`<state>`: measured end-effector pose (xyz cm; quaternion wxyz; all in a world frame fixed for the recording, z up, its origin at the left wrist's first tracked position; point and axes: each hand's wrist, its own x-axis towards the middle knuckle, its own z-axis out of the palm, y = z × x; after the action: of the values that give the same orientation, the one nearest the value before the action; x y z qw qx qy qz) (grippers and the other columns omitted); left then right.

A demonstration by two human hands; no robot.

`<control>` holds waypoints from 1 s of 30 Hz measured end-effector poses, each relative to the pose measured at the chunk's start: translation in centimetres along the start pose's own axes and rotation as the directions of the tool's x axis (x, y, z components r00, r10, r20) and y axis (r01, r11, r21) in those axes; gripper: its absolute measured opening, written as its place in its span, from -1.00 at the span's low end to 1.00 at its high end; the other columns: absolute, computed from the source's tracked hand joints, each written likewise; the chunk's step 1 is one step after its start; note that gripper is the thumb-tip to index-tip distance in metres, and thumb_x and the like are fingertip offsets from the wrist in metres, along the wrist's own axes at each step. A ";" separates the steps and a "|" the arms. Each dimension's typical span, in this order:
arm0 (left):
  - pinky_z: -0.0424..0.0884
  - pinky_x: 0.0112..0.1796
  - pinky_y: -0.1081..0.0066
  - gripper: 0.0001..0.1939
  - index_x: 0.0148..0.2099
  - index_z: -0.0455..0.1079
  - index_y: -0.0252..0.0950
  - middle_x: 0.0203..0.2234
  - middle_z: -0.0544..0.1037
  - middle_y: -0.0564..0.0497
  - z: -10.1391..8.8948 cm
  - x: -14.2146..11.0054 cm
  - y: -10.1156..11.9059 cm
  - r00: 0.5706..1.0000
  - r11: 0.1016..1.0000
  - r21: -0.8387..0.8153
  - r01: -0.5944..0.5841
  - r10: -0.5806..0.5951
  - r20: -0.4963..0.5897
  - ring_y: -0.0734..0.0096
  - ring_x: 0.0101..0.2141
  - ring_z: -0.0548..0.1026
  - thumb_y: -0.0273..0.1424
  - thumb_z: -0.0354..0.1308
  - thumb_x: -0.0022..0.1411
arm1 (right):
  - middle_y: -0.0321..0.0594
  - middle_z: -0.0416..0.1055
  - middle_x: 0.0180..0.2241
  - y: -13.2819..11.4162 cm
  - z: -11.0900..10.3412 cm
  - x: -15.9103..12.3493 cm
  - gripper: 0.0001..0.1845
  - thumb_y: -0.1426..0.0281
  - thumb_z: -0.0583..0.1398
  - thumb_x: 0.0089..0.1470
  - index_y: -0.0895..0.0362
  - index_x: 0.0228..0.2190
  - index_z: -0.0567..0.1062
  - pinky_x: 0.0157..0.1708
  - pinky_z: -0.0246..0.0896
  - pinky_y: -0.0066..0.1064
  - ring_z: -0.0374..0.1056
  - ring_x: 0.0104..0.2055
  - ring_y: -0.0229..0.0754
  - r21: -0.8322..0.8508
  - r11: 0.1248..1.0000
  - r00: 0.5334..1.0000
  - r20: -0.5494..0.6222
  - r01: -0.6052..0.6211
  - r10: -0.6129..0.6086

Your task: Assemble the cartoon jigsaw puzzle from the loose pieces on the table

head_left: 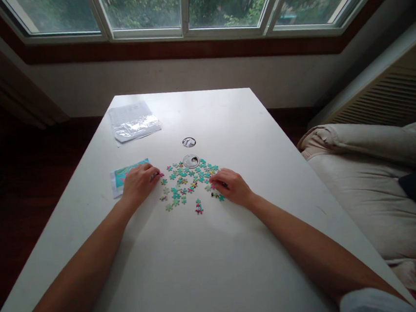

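Observation:
Several small teal, pink and yellow jigsaw pieces (184, 183) lie scattered on the white table (210, 254). My left hand (139, 182) rests at the pile's left edge, fingers curled, its fingertips pinching a pink piece (159, 174), and it partly covers a teal picture card (121, 176). At the pile's right edge my right hand (231, 185) lies knuckles up, its fingers bent down onto pieces; what they hold is hidden. A lone pink and teal piece (199, 208) sits nearer to me between the hands.
A clear plastic bag (133, 121) with paper lies at the table's far left. Two round cable-hole covers (190, 151) sit behind the pile. A cream sofa (372, 179) stands right of the table. Windows run along the back wall.

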<state>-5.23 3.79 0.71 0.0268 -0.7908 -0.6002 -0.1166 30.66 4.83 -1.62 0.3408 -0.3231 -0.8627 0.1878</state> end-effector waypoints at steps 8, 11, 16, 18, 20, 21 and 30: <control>0.35 -0.17 0.25 -0.76 -0.17 0.50 -0.23 -0.21 0.55 -0.09 -0.1 0.3 0.2 1.000 1.000 0.000 0.005 -0.005 0.019 0.15 -0.18 0.50 -0.23 0.10 0.44 | -0.23 0.48 -0.39 0.0 -0.3 -0.3 -0.85 0.40 0.18 0.25 0.06 -0.25 0.58 -0.40 0.28 -0.39 0.37 -0.34 -0.18 0.086 0.979 0.966 -0.167 -0.184 0.197; 0.35 -0.16 0.24 -0.77 -0.17 0.48 -0.24 -0.21 0.54 -0.10 -0.1 0.4 0.2 1.000 1.000 0.006 0.001 -0.001 0.027 0.13 -0.17 0.48 -0.23 0.08 0.44 | -0.24 0.45 -0.39 -0.1 -0.4 -0.4 -0.86 0.37 0.20 0.23 0.07 -0.25 0.59 -0.50 0.24 -0.44 0.36 -0.37 -0.21 0.134 0.957 0.936 -0.210 -0.258 0.282; 0.36 -0.12 0.21 -0.78 -0.18 0.45 -0.25 -0.22 0.50 -0.11 -0.1 0.5 -0.2 0.998 1.000 -0.012 -0.020 0.020 0.056 0.11 -0.15 0.46 -0.25 0.06 0.44 | -0.22 0.47 -0.37 -0.1 -0.4 -0.4 -0.85 0.36 0.20 0.22 0.07 -0.25 0.60 -0.53 0.21 -0.46 0.36 -0.37 -0.21 0.150 0.945 0.927 -0.201 -0.290 0.316; 0.36 -0.10 0.21 -0.79 -0.17 0.43 -0.25 -0.21 0.48 -0.10 0.0 0.4 -0.6 0.997 0.998 -0.053 -0.017 0.022 0.081 0.13 -0.15 0.45 -0.25 0.07 0.43 | -0.22 0.47 -0.37 -0.1 -0.4 -0.4 -0.84 0.37 0.20 0.22 0.07 -0.24 0.60 -0.53 0.20 -0.46 0.37 -0.36 -0.21 0.148 0.945 0.927 -0.198 -0.292 0.318; 0.36 -0.08 0.21 -0.80 -0.18 0.42 -0.25 -0.21 0.47 -0.10 0.1 0.4 -0.9 0.993 0.995 -0.100 -0.016 0.027 0.113 0.13 -0.14 0.44 -0.25 0.08 0.41 | -0.22 0.48 -0.36 0.0 -0.4 -0.4 -0.84 0.37 0.20 0.22 0.07 -0.24 0.61 -0.52 0.20 -0.46 0.37 -0.35 -0.21 0.147 0.946 0.929 -0.198 -0.288 0.314; 0.36 -0.07 0.20 -0.81 -0.19 0.41 -0.25 -0.21 0.46 -0.10 0.1 0.3 -1.0 0.991 0.993 -0.119 -0.016 0.031 0.127 0.14 -0.14 0.44 -0.25 0.08 0.40 | -0.22 0.48 -0.36 0.0 -0.4 -0.3 -0.84 0.38 0.20 0.21 0.07 -0.24 0.61 -0.52 0.20 -0.46 0.37 -0.35 -0.21 0.148 0.947 0.929 -0.199 -0.286 0.312; 0.38 -0.04 0.17 -0.78 -0.07 0.45 -0.24 -0.15 0.51 -0.12 -0.6 0.0 -0.4 0.994 0.991 -0.132 -0.031 0.045 0.102 0.12 -0.10 0.45 -0.29 0.01 0.41 | -0.23 0.47 -0.38 0.1 -0.3 -0.4 -0.85 0.38 0.20 0.21 0.08 -0.25 0.61 -0.52 0.18 -0.46 0.36 -0.36 -0.22 0.160 0.944 0.927 -0.198 -0.290 0.319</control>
<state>-5.70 3.74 1.30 -0.0541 -0.8072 -0.5767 -0.1136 31.11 4.66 -1.62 0.4214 -0.4495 -0.7448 0.2563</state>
